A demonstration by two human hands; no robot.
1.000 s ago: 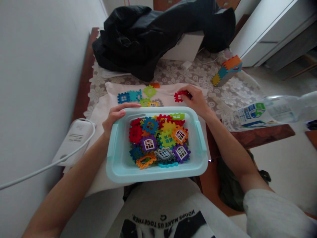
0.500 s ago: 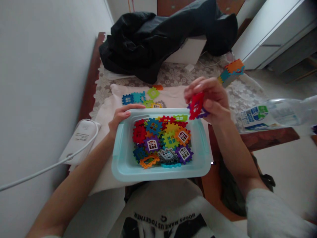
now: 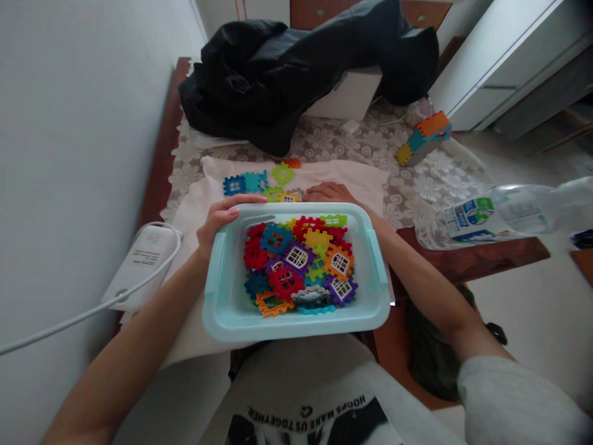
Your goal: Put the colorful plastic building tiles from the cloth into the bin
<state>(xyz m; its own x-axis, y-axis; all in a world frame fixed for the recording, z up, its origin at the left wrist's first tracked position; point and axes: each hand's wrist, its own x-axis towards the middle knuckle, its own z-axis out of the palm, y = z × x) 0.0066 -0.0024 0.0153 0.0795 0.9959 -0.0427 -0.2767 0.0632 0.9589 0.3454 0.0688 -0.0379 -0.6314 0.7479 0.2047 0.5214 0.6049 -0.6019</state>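
A pale blue plastic bin (image 3: 370, 309) is tilted towards me, full of colourful notched building tiles (image 3: 317, 241). My left hand (image 3: 221, 217) grips its upper left rim, fingers over the edge. Behind the far rim, my right hand (image 3: 334, 191) lies low over the cloth, fingers stretched towards a yellow tile (image 3: 291, 198) with a white window; the bin hides part of this hand. A red tile (image 3: 286, 282) and a purple window tile (image 3: 297, 256) lie on top of the heap. On the cloth are blue tiles (image 3: 244, 183) and a lime-green tile (image 3: 282, 173).
A block built of tiles (image 3: 424, 139) stands at the back right of the lace-covered table. A large plastic bottle (image 3: 491, 216) lies on the right. A white power adapter with a cable (image 3: 143, 262) is at the left, and black fabric (image 3: 296, 68) covers the back.
The red and purple tiles left my right hand and now lie in the bin. That hand moved left and down behind the bin. My left hand keeps its hold.
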